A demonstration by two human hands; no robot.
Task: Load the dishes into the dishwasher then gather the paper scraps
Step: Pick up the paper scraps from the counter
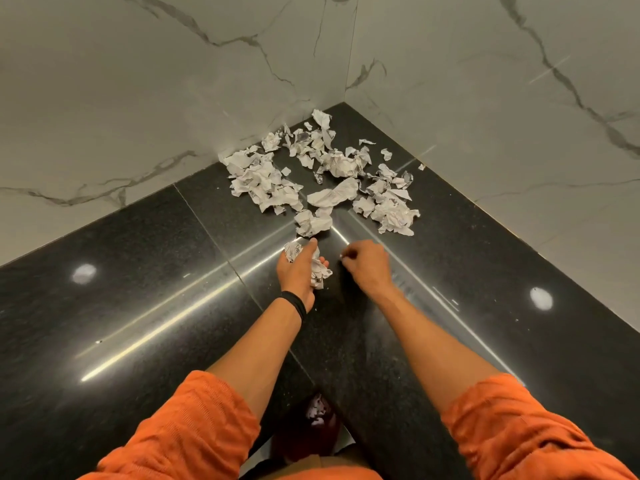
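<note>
Several crumpled white paper scraps (325, 168) lie scattered in the inner corner of a polished black stone counter (138, 289). My left hand (298, 271), with a black band at the wrist, is closed around a wad of crumpled scraps (318, 270), its forefinger stretched toward the nearest loose scrap (313, 223). My right hand (367, 266) is just to the right, fingers pinched on a tiny white paper bit (342, 256) at the counter surface. No dishes or dishwasher are in view.
Grey-veined marble walls (173, 81) meet behind the scraps and close off the corner. The counter runs out to the left and right in an L. Ceiling lights reflect off the glossy stone. Orange sleeves cover my upper arms.
</note>
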